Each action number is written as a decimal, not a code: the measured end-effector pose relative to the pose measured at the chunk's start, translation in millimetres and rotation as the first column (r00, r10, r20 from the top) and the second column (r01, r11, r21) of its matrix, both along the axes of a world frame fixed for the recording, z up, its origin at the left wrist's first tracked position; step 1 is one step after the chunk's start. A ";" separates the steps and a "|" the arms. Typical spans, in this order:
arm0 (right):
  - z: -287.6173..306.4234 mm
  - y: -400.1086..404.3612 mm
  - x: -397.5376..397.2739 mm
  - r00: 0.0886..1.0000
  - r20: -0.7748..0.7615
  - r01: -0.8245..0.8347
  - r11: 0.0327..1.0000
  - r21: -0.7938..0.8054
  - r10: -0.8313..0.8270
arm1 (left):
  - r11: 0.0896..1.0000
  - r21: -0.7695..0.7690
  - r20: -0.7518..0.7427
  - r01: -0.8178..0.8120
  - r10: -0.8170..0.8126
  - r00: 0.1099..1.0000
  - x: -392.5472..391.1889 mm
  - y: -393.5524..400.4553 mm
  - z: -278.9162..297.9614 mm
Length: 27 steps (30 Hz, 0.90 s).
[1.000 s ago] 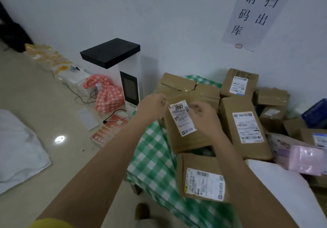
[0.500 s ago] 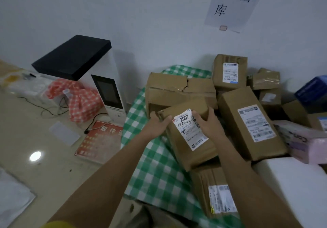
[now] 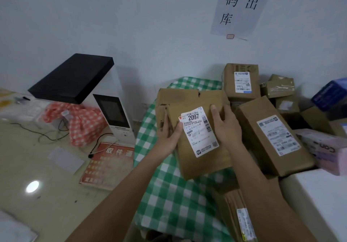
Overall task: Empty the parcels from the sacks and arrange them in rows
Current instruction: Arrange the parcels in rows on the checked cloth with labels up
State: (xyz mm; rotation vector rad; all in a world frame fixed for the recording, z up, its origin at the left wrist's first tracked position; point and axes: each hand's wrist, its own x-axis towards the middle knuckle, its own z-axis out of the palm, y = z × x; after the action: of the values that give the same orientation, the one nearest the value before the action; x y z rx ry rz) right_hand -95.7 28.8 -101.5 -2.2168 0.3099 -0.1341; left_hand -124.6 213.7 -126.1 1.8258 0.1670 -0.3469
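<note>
At the left I see the white kiosk with a black flat top [image 3: 88,91] standing on the pale floor [image 3: 37,166], a red-and-white checked bag [image 3: 84,123] beside its foot. Next comes the green-and-white checked sack [image 3: 169,194], spread open beneath the pile. My left hand [image 3: 169,136] grips the left edge of the brown cardboard parcel with the white label reading 2097 [image 3: 199,140], thumb lying on the label's edge; my right hand [image 3: 225,127] clasps its upper right side, fingers curled over the cardboard. The parcel lies tilted over the sack, its far end against the torn brown carton [image 3: 187,95] behind. To the right lies a long brown labelled box [image 3: 272,134], close alongside, then a pink packet [image 3: 326,151] at the frame's edge.

I judge the step is setting this parcel into a row. To do it well I would keep both grips level, square its long side parallel to the long box, label upward, and lower it flat so it cannot slide down the sack cloth
</note>
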 end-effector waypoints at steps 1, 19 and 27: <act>4.5 5.2 2.8 1.000 0.018 -0.005 1.000 0.007 0.005 | 0.999 -0.008 0.026 -0.034 0.035 0.999 1.7 3.3 2.0; 68.3 26.8 72.0 0.992 0.118 0.003 0.956 0.293 -0.039 | 0.949 -0.309 0.231 0.066 0.007 0.973 91.7 39.4 63.3; 90.7 53.9 173.9 0.980 0.145 0.052 0.873 0.485 -0.139 | 0.961 -0.276 0.192 0.030 0.025 0.981 244.3 60.3 98.7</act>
State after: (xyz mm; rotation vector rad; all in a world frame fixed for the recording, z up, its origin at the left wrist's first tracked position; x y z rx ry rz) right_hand 78.2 82.7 -10.8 -1.6828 0.3163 -0.2755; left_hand 119.7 274.0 -27.4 1.5699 -0.0199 -0.1819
